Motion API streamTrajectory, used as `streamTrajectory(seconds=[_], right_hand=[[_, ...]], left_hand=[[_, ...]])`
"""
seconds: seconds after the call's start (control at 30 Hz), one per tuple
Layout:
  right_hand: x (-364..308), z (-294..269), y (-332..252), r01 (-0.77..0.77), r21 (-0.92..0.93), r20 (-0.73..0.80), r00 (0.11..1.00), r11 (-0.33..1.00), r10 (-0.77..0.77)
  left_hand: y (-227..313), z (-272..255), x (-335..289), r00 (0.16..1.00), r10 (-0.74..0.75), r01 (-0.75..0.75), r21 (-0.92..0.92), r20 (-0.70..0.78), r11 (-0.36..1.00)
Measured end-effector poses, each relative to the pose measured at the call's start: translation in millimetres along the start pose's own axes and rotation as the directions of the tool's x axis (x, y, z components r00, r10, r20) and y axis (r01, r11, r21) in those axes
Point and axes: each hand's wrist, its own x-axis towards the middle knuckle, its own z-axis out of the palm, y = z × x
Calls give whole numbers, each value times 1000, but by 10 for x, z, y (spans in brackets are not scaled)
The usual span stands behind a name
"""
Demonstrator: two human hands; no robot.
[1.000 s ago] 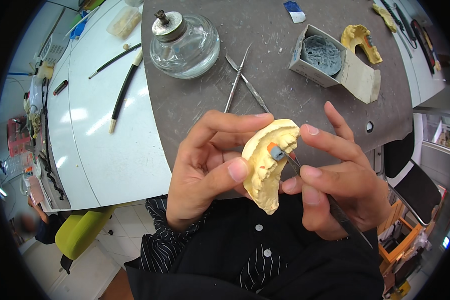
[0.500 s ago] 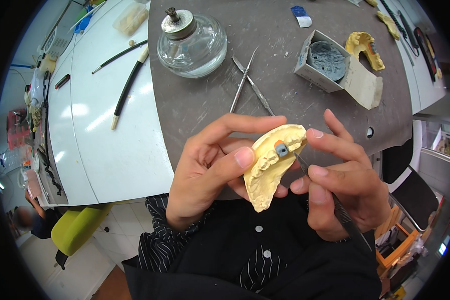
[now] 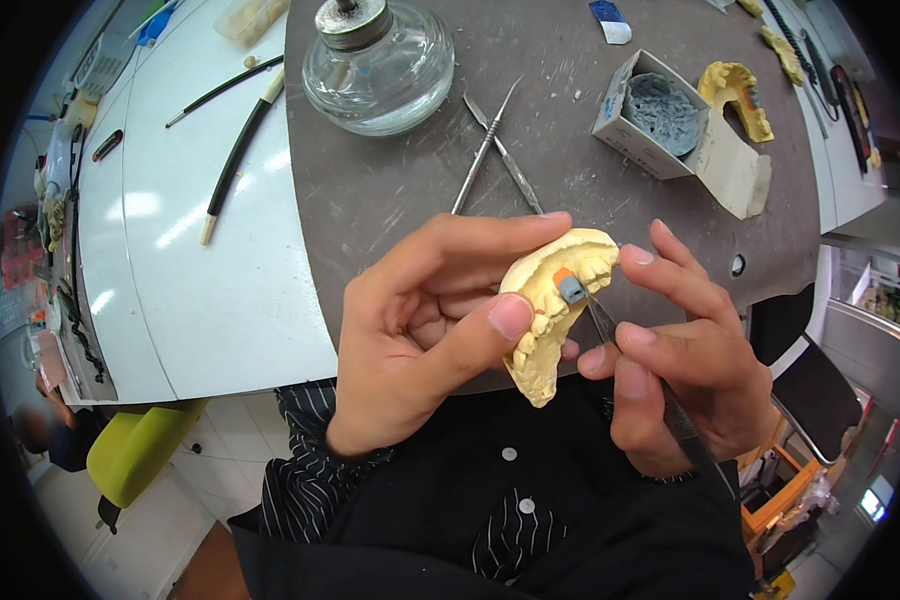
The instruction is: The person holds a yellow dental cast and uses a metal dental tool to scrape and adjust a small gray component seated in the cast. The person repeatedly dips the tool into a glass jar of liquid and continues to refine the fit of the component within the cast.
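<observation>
My left hand point(image 3: 410, 335) holds a cream-yellow plaster dental model point(image 3: 538, 370) between thumb and fingers, up off the table. One tooth place on the model carries a grey cap point(image 3: 572, 290) with a small dark spot, beside an orange patch point(image 3: 562, 273). My right hand point(image 3: 685, 370) pinches a slim scalpel point(image 3: 682, 425) with a flat, ridged metal handle. Its pointed tip is right beside the grey cap; whether it touches is hard to tell. The right index finger is stretched out near the model's far end.
Two crossed metal carving tools point(image 3: 487, 145) lie beyond my hands. A glass spirit burner point(image 3: 378, 85) stands at far left of the grey mat. On the right are an open box of grey wax point(image 3: 660, 115) and another dental model point(image 3: 737, 95). Black-handled tools point(image 3: 240, 160) lie on the white tabletop.
The model has tilted in my left hand, so its teeth and the grey cap face more to the right. The scalpel stays beside the cap. The whole view has shifted slightly.
</observation>
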Motion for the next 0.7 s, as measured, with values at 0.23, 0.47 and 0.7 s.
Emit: streamTrajectory(seconds=[0.23, 0.47, 0.7], right_hand=[[-17, -25, 28, 24, -30, 33, 999, 999, -23], [-24, -49, 24, 72, -108, 65, 996, 992, -65], [-35, -34, 3, 70, -123, 35, 997, 990, -66]], left_hand=[[-60, 73, -1, 992, 52, -43, 85, -116, 996], [-105, 48, -2, 987, 108, -97, 101, -120, 990], [-98, 48, -3, 988, 92, -82, 84, -125, 993]])
